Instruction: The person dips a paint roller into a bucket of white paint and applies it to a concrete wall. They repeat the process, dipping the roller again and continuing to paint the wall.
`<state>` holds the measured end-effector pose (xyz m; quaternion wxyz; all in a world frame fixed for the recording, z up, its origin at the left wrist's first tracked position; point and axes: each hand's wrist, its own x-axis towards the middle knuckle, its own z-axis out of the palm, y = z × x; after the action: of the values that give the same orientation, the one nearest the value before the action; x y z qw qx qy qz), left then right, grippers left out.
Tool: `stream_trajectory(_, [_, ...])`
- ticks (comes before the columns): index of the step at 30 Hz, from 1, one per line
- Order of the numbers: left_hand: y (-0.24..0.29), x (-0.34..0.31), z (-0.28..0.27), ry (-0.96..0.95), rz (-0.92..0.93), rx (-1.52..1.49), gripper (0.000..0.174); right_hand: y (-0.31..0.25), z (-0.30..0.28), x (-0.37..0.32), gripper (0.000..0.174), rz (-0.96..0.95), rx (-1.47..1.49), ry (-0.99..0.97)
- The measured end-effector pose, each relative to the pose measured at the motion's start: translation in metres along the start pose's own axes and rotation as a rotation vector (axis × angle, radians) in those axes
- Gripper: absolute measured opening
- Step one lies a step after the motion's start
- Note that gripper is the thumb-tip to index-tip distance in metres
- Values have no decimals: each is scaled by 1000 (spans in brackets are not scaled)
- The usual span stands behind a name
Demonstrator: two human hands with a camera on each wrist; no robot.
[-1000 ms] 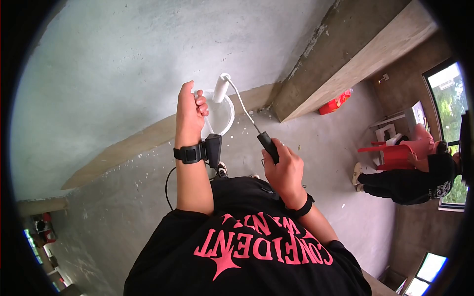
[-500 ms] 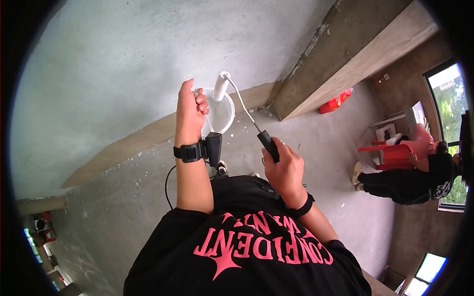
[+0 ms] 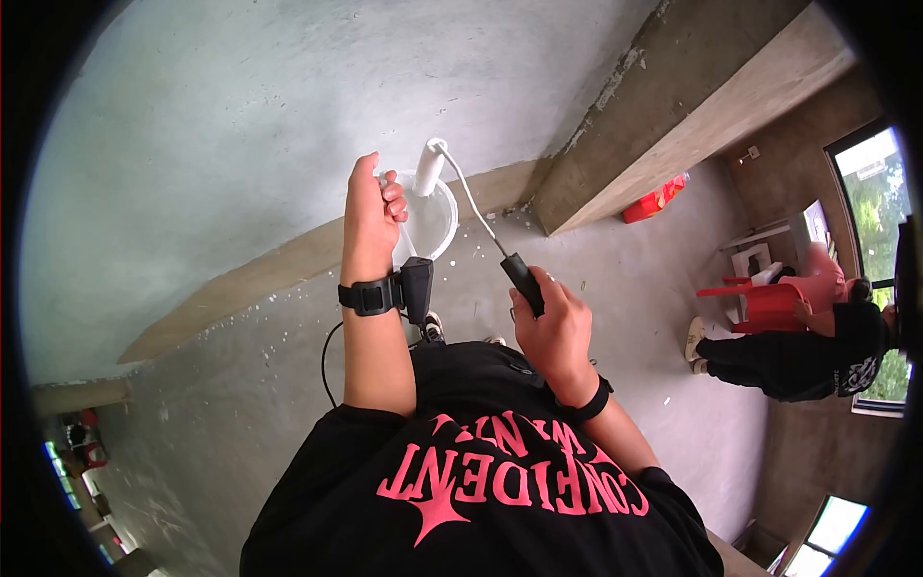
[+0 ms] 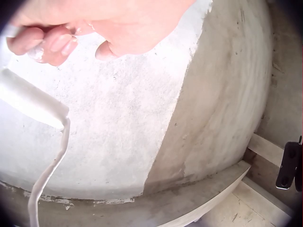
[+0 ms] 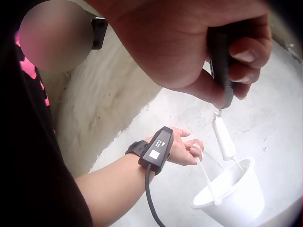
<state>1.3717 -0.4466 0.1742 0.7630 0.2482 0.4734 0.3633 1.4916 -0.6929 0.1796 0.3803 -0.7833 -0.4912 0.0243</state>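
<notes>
In the head view, a white bucket hangs above a grey floor speckled with white. Beyond it stands a whitish wall with a bare brown lower strip. Right of the bucket are a concrete beam and, farther off, a red chair, two people and a window. The left hand, just beside the bucket, has its fingers curled in. The right hand, nearer the wearer than the bucket, grips the black grip of a paint roller, whose white sleeve overlaps the bucket's far side.

In the left wrist view, white smears mark the left hand's bent fingers, near the sleeve.

In the right wrist view, the left fingers hold the bucket's carrying handle. The right fingers wrap the grip; the sleeve's lower end is at the bucket's rim, contact unclear.
</notes>
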Motion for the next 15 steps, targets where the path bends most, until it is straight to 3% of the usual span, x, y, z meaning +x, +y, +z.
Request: stream_trajectory(15, [1, -2, -2, 9, -2, -16, 39, 1, 1, 2, 29, -24, 5, -3])
